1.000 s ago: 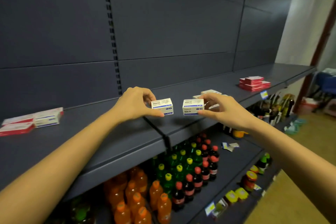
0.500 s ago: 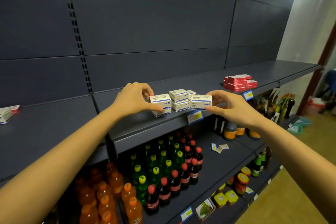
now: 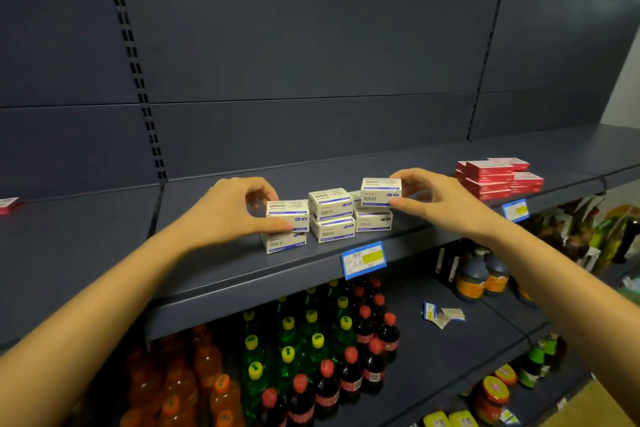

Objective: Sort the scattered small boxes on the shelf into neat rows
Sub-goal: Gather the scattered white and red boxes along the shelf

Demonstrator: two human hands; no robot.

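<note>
Outstretched left hand, pinch grip on left box; right hand, on right box.

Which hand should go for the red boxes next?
Probably the right hand. It sits just beside the red boxes, though it must first let go of the right white box. The left hand pinches the left white box, farther away across the stacks.

1 red box: cut by left edge | price tag: print too blurred to read
</note>
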